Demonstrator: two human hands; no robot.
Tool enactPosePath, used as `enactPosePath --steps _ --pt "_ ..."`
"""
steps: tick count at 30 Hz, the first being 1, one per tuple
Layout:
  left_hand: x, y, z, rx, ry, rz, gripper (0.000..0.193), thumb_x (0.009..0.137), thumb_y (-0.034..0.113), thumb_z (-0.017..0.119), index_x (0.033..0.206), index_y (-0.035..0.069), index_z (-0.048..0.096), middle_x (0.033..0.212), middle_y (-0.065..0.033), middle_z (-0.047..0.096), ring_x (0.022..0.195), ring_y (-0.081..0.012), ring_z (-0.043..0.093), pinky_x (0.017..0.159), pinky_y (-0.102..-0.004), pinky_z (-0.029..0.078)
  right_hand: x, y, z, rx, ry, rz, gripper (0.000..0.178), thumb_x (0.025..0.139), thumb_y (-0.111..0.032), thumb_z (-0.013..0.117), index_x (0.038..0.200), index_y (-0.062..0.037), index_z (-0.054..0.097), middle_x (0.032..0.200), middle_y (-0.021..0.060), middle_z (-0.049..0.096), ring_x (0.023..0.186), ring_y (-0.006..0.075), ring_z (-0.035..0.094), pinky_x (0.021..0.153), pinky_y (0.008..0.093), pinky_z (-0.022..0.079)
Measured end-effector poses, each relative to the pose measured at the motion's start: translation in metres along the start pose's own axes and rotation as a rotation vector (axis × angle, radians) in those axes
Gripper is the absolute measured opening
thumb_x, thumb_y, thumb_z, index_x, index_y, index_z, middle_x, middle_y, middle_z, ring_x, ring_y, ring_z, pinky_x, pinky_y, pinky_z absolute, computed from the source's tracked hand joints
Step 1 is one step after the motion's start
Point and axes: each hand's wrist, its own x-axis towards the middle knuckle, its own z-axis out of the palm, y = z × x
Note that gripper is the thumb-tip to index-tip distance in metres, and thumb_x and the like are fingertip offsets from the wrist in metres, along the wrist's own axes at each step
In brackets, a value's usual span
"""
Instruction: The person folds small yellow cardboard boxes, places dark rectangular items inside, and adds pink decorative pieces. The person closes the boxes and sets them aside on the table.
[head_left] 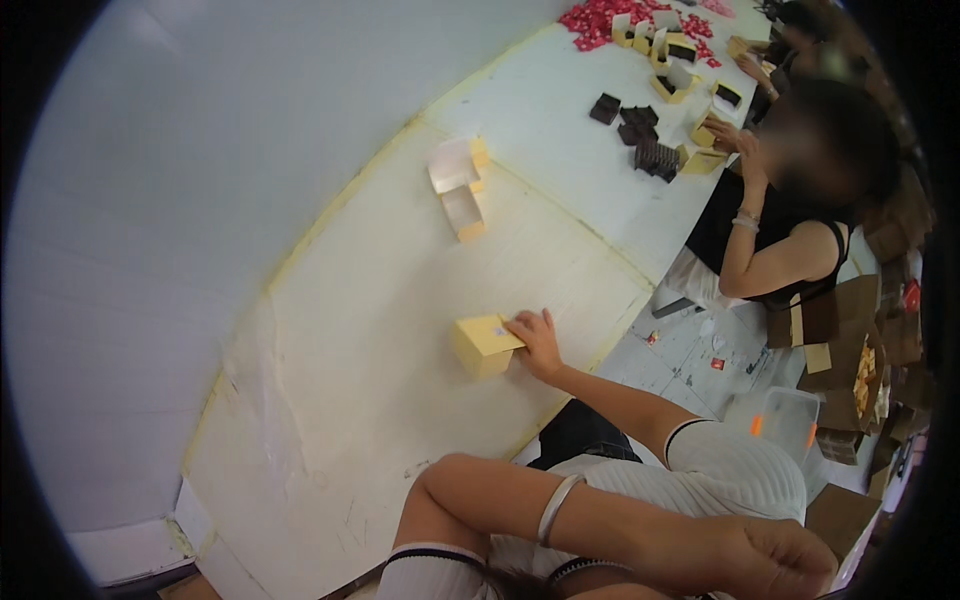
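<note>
One fingertip of my right hand point(538, 345) lies on the top of a yellow box point(485, 345), at its right edge, while another pokes up clear of it, so these fingers are a little apart; whether the rest clamp the side, I cannot tell. The box itself is just left of my palm, standing on the white table point(350, 420). My left hand point(780, 560) is well away, down by my right side near a brown carton point(840, 515), its fingers curled in, and I can't make out if they hold anything. Beyond the yellow box, two open cartons with white insides point(462, 210) sit close together. Farther up are stacked dark packs point(655, 160), then a scatter of red packets point(590, 25). To my right a co-worker point(790, 260) sits at the table's edge.
</note>
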Motion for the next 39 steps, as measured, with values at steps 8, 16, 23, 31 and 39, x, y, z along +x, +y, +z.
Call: enactPosePath --steps 8,16,23,31,39 --pt "0.042 0.019 -0.014 0.107 -0.204 0.061 0.023 0.088 0.026 0.053 0.091 0.003 0.058 0.086 -0.0042 0.055 0.080 -0.0120 0.050 0.075 -0.0261 0.041 0.013 -0.004 -0.062 0.196 0.042 -0.041 0.010 0.073 -0.006 0.062 0.083 -0.0029 0.062 0.090 0.0126 0.057 0.083 0.0304 0.054 0.070 0.0385 0.044" --pt "-0.047 0.055 0.041 1.206 0.386 1.051 0.016 0.082 0.022 0.046 0.070 0.015 0.054 0.078 -0.0001 0.051 0.085 -0.0182 0.047 0.079 -0.0439 0.039 0.049 -0.008 -0.129 0.067 0.054 0.025 0.020 0.077 -0.012 0.062 0.067 0.0028 0.053 0.072 0.0150 0.056 0.069 0.0308 0.054 0.060 0.0371 0.043" --pt "-0.070 0.055 0.040 1.340 0.143 1.087 0.015 0.082 0.032 0.060 0.096 0.026 0.064 0.097 -0.0037 0.049 0.096 -0.0214 0.039 0.091 -0.0431 0.035 0.042 0.014 -0.144 -0.085 0.133 0.164 0.021 0.077 -0.017 0.061 0.066 0.0012 0.058 0.066 0.0150 0.055 0.064 0.0319 0.054 0.059 0.0394 0.042" --pt "-0.058 0.045 0.065 1.172 0.476 1.232 0.007 0.076 0.038 0.065 0.078 0.031 0.066 0.095 -0.0038 0.049 0.093 -0.0224 0.040 0.085 -0.0456 0.038 0.058 0.021 -0.139 -0.163 0.144 0.166 0.022 0.076 -0.017 0.060 0.063 0.0005 0.057 0.065 0.0146 0.055 0.063 0.0321 0.053 0.059 0.0401 0.042" --pt "-0.021 0.106 -0.004 1.322 0.441 1.401 0.014 0.078 0.034 0.061 0.071 0.023 0.060 0.088 -0.0012 0.050 0.087 -0.0194 0.043 0.078 -0.0412 0.040 0.114 0.076 -0.161 -0.246 -0.044 -0.089 0.021 0.076 -0.017 0.060 0.061 -0.0039 0.053 0.067 0.0107 0.052 0.070 0.0289 0.053 0.069 0.0395 0.041"
